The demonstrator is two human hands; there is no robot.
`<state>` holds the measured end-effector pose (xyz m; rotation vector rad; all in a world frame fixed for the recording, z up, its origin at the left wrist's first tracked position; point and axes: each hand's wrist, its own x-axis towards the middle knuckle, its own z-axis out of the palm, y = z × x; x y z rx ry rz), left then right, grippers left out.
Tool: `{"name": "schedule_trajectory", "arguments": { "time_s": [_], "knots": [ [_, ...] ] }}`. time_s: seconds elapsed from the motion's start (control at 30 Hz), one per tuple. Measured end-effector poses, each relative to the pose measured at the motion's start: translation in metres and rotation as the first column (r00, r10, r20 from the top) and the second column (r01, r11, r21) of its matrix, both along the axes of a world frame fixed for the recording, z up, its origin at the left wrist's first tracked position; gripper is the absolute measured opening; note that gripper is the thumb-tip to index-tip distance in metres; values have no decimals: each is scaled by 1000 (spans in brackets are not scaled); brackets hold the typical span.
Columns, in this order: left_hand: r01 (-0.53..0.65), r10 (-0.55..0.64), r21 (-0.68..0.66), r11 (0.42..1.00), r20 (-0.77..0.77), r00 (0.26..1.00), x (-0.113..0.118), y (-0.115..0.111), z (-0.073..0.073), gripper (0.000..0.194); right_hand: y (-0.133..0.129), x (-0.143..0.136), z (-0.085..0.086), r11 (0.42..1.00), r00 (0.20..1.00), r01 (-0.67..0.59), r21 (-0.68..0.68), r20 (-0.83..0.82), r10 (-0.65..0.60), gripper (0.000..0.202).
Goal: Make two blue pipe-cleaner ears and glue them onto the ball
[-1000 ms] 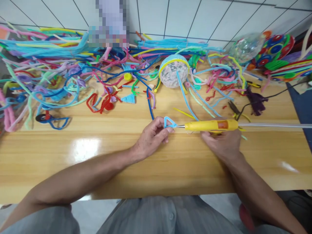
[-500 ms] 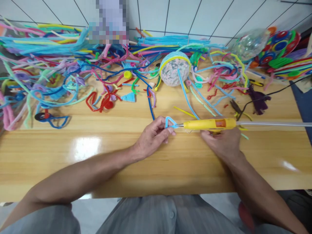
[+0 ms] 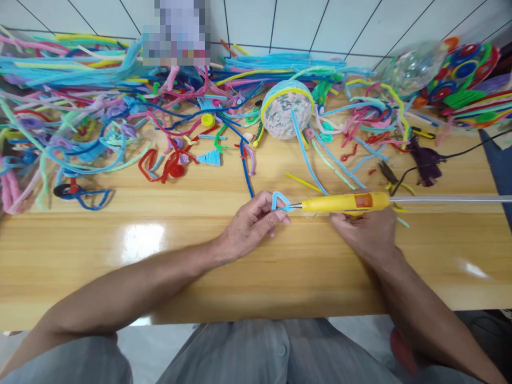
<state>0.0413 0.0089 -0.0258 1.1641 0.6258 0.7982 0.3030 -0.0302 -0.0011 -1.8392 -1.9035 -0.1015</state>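
Between the fingertips of my left hand (image 3: 253, 223) is a light-blue pipe cleaner (image 3: 276, 199), bent into a small triangle-like loop. My right hand (image 3: 367, 234) is wrapped round the handle of a yellow hot glue gun (image 3: 332, 204), which lies level and points left. Its metal nozzle touches or nearly touches the crossing ends of the blue loop. A clear glue stick (image 3: 448, 199) juts out of the gun's back end to the right. The trigger is hidden by my fingers.
Behind my hands stands a speckled ball with a blue-and-yellow top (image 3: 286, 114). Pipe cleaners of many colours (image 3: 92, 133) are heaped along the back and left. Pliers (image 3: 387, 173), a purple tuft (image 3: 427, 162) and a black cord (image 3: 460, 153) lie at the right. White tiles (image 3: 300, 26) rise behind.
Hardly anything differs. The camera view shifts slightly, while both hands, the blue loop and the glue gun keep their places relative to each other.
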Motion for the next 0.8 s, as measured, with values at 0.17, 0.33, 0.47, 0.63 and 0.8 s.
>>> {"name": "schedule_trajectory", "arguments": {
  "time_s": [0.17,0.33,0.47,0.63,0.8],
  "knots": [
    [1,-1,-1,1000,8,1000,0,0,0,18,2,-1,3,999,1000,18,-41,12,-17,12],
    [0,0,1,1000,1,1000,1,0,0,19,2,0,2,999,1000,4,-48,10,-3,10],
    [10,-10,-7,1000,-1,1000,0,1,1,21,0,3,-1,998,1000,28,-55,-4,-28,12],
    [16,-16,-4,1000,9,1000,0,1,0,20,-1,4,-1,994,999,22,-104,-29,-25,10],
    [16,-16,-15,1000,-5,1000,0,1,0,24,1,1,2,997,999,-5,-79,-43,2,8]
  ]
}}
